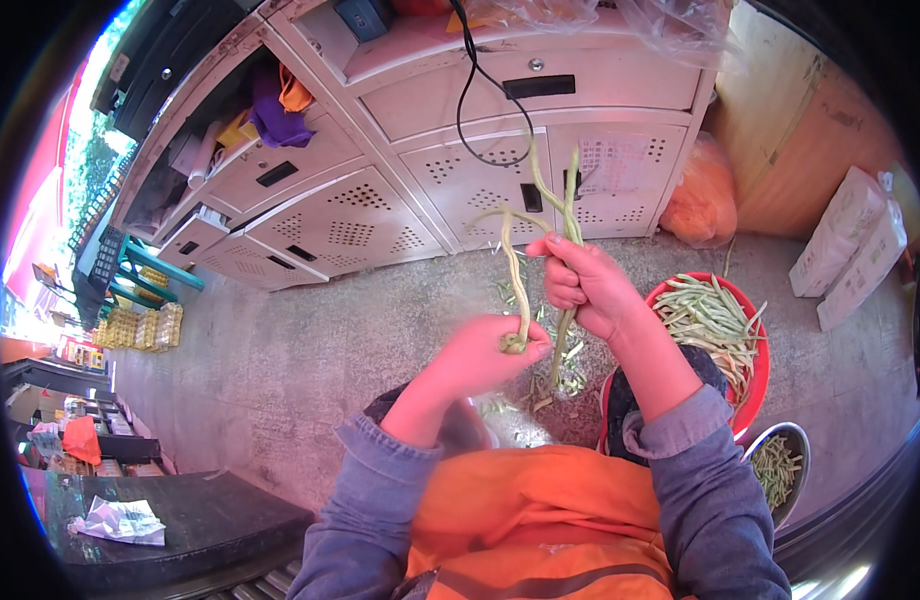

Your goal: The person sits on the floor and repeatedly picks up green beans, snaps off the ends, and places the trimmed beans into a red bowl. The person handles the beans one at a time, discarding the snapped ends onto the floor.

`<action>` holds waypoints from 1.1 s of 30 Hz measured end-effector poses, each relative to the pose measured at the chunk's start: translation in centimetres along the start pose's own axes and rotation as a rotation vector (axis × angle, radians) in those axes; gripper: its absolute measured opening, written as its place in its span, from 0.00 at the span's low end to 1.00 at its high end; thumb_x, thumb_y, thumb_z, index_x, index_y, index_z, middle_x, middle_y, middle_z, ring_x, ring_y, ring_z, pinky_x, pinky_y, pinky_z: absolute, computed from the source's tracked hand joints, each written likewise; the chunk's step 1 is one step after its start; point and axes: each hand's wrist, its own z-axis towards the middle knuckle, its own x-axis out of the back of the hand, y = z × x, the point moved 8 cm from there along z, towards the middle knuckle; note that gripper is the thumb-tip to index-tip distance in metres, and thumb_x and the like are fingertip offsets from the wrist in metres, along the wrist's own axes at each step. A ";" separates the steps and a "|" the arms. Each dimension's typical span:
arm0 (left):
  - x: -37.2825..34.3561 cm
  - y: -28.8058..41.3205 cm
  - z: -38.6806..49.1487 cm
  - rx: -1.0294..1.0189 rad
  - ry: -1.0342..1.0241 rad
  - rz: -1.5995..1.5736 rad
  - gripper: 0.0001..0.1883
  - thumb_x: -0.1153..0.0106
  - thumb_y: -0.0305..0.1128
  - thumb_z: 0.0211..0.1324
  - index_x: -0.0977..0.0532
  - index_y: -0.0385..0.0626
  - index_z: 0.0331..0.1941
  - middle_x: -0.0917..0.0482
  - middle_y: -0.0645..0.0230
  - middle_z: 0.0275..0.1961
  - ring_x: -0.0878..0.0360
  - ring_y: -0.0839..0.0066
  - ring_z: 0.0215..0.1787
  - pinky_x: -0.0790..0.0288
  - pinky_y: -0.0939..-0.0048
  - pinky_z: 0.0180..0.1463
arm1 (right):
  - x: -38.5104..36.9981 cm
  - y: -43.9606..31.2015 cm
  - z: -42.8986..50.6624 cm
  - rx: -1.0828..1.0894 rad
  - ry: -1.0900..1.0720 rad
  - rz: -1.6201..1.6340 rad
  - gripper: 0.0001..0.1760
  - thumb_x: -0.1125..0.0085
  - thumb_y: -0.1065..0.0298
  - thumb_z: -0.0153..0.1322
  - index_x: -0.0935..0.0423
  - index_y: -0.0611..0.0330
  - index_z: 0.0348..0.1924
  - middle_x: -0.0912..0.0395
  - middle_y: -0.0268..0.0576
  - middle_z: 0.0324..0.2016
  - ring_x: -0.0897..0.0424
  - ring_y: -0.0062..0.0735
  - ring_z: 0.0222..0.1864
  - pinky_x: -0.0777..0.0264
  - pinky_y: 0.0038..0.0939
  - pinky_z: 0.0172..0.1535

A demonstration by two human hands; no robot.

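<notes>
My right hand (pixel 586 286) is closed around several long green beans (pixel 569 206), whose ends stick out above and below the fist. Close beside it, my left hand (pixel 481 355) pinches a paler long bean (pixel 516 274) that stands up from the fingers, with a curled part at its lower end. Bean scraps (pixel 572 371) lie scattered on the floor below both hands. To my right, a red basin (pixel 761 356) holds a heap of whole beans (pixel 711 319). Nearer to me, a metal bowl (pixel 803 465) contains short bean pieces (pixel 776 466).
A metal cabinet (pixel 617 82) stands ahead, with a black cable (pixel 464 112) hanging before it. An orange bag (pixel 701 196) and white packages (pixel 850 247) rest on the floor at right. A dark counter (pixel 205 510) with crumpled paper (pixel 122 521) is at left.
</notes>
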 end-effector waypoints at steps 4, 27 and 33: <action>0.3 1.8 -0.2 -0.197 -0.013 0.032 0.05 0.40 0.30 0.54 0.21 0.43 0.33 0.24 0.76 0.24 0.30 0.88 0.22 0.35 0.82 0.25 | 1.2 1.5 0.0 -0.104 0.153 -0.088 0.19 0.55 0.63 0.74 0.32 0.68 0.52 0.25 0.34 0.27 0.43 0.11 0.15 0.49 0.15 0.20; 3.1 -1.3 1.2 0.024 0.225 -0.730 0.10 0.50 0.35 0.62 0.27 0.39 0.36 0.26 0.71 0.26 0.29 0.81 0.25 0.32 0.76 0.33 | -1.3 -0.2 -0.9 0.167 0.071 -0.169 0.16 0.51 0.65 0.72 0.29 0.68 0.48 0.22 0.45 0.34 0.32 0.17 0.20 0.35 0.18 0.27; 2.8 -0.7 1.0 -0.036 0.073 -0.534 0.09 0.50 0.33 0.60 0.26 0.38 0.35 0.26 0.71 0.24 0.30 0.80 0.25 0.34 0.77 0.32 | -0.2 -1.9 -1.0 0.299 0.152 -0.057 0.16 0.51 0.66 0.72 0.29 0.68 0.48 0.22 0.41 0.31 0.33 0.14 0.20 0.37 0.17 0.26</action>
